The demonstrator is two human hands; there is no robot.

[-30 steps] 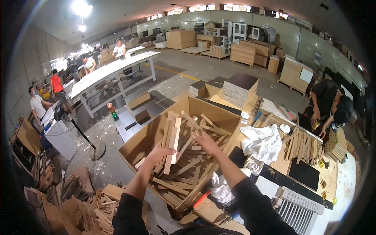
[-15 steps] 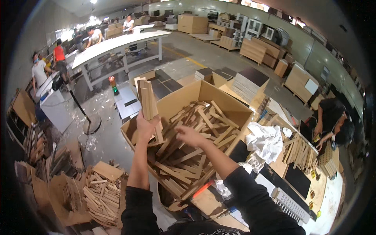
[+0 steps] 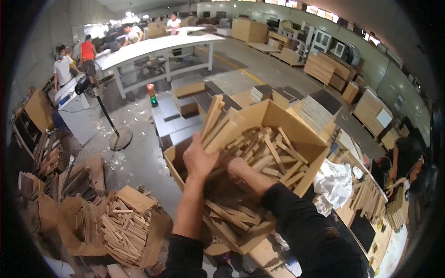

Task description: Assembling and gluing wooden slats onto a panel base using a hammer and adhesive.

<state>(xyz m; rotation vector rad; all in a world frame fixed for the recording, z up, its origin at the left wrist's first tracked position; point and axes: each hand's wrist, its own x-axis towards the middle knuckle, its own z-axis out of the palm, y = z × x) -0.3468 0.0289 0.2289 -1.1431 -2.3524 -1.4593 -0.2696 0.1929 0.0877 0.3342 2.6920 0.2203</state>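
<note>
A bundle of wooden strips (image 3: 225, 128) stands tilted over the near left part of a large cardboard box (image 3: 296, 121), its upper ends pointing away from the person. The left hand (image 3: 199, 160) grasps the bundle low down, fingers and thumb wrapped round it. The right hand (image 3: 235, 169) is down inside the box, just beside the left one; it is blurred and its fingers are partly hidden, so whether it grips anything cannot be told. Many loose strips (image 3: 273, 155) lie crisscrossed in the box, heaped toward the far side, with more in the near corner below the right forearm. Just beyond the box, grey panels (image 3: 168, 111) lie flat, and a stack of boards (image 3: 320, 107) with a dark top stands behind its far right corner. To the right, a crumpled white sheet (image 3: 334, 183) lies near a row of strips (image 3: 368, 197) and a black panel (image 3: 363, 230) on a workbench. At lower left, a smaller carton (image 3: 158, 241) is filled with short wood pieces (image 3: 123, 229). Farther up, a pedestal fan (image 3: 109, 116) stands on the floor, near a long white-topped table (image 3: 157, 52). Several people are around that table, one in a red top (image 3: 87, 51), while a co-worker in dark clothing (image 3: 408, 155) bends at the far right.
</note>
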